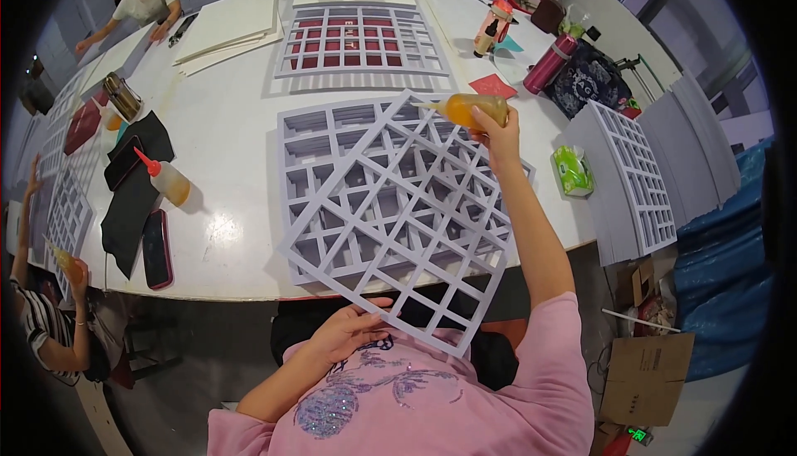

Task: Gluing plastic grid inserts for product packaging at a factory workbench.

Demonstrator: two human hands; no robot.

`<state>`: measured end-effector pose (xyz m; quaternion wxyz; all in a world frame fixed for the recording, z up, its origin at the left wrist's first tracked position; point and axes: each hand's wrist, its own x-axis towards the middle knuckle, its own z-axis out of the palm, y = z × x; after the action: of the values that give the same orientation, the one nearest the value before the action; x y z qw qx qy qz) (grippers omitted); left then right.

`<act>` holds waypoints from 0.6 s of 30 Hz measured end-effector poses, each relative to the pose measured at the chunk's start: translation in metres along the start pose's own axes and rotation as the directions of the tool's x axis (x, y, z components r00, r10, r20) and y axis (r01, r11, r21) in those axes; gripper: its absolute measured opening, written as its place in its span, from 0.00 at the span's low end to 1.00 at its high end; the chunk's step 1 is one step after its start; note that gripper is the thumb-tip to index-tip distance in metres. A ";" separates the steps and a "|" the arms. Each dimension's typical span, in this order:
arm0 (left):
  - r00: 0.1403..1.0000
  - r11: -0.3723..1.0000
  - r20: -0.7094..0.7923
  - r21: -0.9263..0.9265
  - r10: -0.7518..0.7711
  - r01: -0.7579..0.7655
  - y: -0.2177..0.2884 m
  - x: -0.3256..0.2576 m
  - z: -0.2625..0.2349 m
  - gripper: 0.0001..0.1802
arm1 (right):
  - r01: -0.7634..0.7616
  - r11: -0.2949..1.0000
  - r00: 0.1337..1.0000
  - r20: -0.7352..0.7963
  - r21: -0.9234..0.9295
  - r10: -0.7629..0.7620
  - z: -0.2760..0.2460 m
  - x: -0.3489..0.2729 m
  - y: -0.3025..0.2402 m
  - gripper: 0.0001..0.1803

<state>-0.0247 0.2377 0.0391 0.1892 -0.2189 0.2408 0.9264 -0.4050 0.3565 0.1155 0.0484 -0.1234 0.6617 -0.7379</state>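
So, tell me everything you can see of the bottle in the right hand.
The bottle looks like translucent plastic, rounded, with amber liquid inside and a slim, pale, tapering nozzle. It lies nearly level in the right hand, whose fingers wrap its body, nozzle pointing left, over the far corner of the tilted lattice frame. Whether the tip touches the frame, I can't tell.

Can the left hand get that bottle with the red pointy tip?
Probably yes, if it lets go: the left hand seems to hold the pale lattice panel. Bare white tabletop beside the red-tipped squeeze bottle leaves the way free.
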 end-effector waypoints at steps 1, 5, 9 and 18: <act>1.000 1.000 0.010 -0.003 0.014 -0.014 0.001 -0.001 0.000 0.21 | 0.014 1.000 0.999 -0.042 -0.014 -0.014 0.006 0.008 0.005 0.34; 0.999 0.999 0.012 0.011 0.034 -0.035 0.003 -0.001 -0.003 0.21 | -0.046 0.997 0.989 -0.142 -0.058 0.037 0.019 0.032 0.023 0.32; 0.999 0.999 0.045 0.038 -0.003 0.002 0.006 0.001 -0.006 0.21 | -0.037 0.999 0.990 -0.136 -0.011 0.036 0.021 0.043 0.039 0.32; 0.998 0.996 0.049 0.086 -0.027 0.023 0.010 0.004 -0.006 0.22 | -0.116 0.993 0.992 -0.052 0.027 0.117 0.028 0.003 0.036 0.32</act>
<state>-0.0302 0.2276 0.0361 0.2160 -0.1903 0.2728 0.9180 -0.4041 0.3242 0.0826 0.0752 -0.0642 0.6602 -0.7446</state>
